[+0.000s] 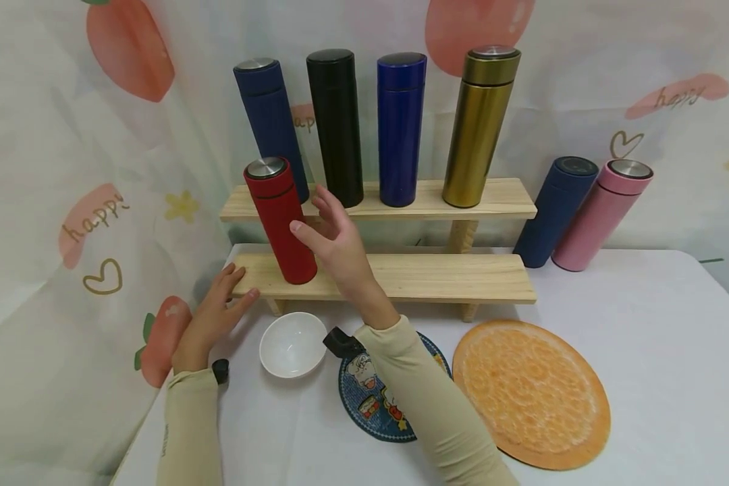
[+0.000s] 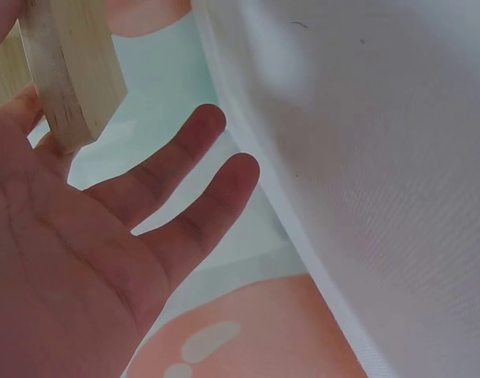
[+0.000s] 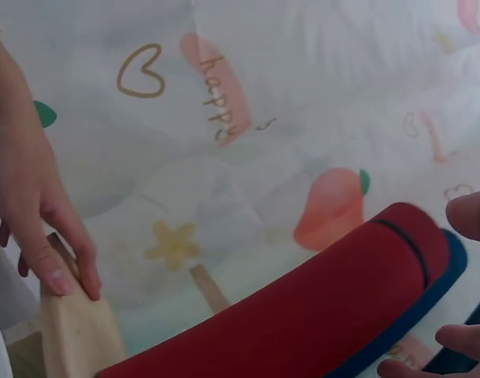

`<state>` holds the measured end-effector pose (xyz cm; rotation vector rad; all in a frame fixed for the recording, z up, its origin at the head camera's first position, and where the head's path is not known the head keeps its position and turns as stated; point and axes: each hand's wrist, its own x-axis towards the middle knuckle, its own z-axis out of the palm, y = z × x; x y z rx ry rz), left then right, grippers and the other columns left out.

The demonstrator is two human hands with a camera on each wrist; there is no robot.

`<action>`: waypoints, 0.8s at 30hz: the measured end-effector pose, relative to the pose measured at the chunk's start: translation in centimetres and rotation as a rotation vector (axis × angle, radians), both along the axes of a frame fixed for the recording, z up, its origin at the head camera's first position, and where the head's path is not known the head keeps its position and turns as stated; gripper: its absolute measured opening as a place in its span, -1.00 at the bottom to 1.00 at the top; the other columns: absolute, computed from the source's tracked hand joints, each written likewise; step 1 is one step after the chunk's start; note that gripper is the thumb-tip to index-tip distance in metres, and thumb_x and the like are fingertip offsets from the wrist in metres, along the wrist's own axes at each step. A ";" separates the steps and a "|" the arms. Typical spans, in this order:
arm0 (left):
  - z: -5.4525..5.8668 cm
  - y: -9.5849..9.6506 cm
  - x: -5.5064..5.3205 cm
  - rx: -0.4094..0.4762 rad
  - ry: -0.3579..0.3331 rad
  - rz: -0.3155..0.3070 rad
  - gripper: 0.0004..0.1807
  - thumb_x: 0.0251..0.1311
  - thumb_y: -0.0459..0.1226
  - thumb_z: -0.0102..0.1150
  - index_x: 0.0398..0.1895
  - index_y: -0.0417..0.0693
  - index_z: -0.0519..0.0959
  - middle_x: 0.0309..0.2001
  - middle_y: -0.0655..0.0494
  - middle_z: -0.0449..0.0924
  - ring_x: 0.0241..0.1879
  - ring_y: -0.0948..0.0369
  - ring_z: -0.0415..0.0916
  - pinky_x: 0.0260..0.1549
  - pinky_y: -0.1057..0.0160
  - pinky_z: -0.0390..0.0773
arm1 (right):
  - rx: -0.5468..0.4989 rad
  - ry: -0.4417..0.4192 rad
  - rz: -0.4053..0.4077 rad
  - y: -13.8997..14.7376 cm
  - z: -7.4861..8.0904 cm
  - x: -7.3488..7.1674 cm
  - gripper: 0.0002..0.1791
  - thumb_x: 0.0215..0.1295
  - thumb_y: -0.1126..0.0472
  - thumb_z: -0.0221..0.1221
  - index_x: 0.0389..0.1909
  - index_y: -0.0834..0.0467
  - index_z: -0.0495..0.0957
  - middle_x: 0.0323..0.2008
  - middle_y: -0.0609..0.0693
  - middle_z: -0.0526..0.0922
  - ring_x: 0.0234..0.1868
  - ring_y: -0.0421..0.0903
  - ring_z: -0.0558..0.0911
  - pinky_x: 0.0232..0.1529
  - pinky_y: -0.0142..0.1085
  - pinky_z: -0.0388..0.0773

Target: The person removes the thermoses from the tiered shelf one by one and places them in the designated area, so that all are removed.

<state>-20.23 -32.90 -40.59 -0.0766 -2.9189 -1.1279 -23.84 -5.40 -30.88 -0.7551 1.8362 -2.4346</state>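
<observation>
Head: right hand (image 1: 337, 246) near red bottle (image 1: 273, 209), contact unclear; left hand (image 1: 212, 317) touching shelf (image 1: 425, 275).

head: above, forward/down | wrists: close | all apparently share wooden shelf (image 1: 425, 275)

Red bottle (image 3: 303, 303) between hands (image 3: 24, 185) (image 3: 470, 340), wooden shelf (image 3: 79, 331), printed cloth (image 3: 138, 161)

Soft, even light over the counter (image 1: 656, 351); faint shadow by the white bowl (image 1: 293, 345), pale sheen down the gold bottle (image 1: 478, 135). Wrist views dimmer, greyer; left fingers (image 2: 202, 214) shaded.
</observation>
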 end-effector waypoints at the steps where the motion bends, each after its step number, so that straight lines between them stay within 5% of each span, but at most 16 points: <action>1: 0.0 0.0 0.0 -0.003 -0.001 0.002 -0.11 0.60 0.10 0.11 0.73 -0.18 0.05 0.74 -0.16 -0.21 0.59 -0.30 0.06 0.49 -0.41 0.08 | 0.011 -0.020 0.003 -0.2 -0.3 -0.1 -0.12 0.45 0.17 0.26 0.71 0.12 0.11 0.61 0.15 0.25 0.50 0.13 0.39 0.46 0.01 0.42; 13: -0.3 -0.1 0.0 0.007 0.019 -0.007 -0.11 0.61 0.09 0.10 0.73 -0.21 0.05 0.74 -0.18 -0.21 0.51 -0.30 0.19 0.45 -0.36 0.24 | 0.114 -0.135 0.041 -2.5 -2.9 -1.8 -0.10 0.42 0.17 0.32 0.71 0.04 0.14 0.50 0.10 0.37 0.44 0.09 0.41 0.43 0.10 0.41; 24: -0.3 -0.1 -0.1 0.009 -0.012 0.002 -0.08 0.60 0.15 0.08 0.74 -0.16 0.02 0.75 -0.13 -0.27 0.52 -0.30 0.18 0.44 -0.39 0.24 | 0.114 -0.147 0.044 -3.5 -3.1 -2.9 -0.09 0.39 0.26 0.35 0.69 0.06 0.16 0.42 0.09 0.47 0.39 0.06 0.48 0.40 0.09 0.46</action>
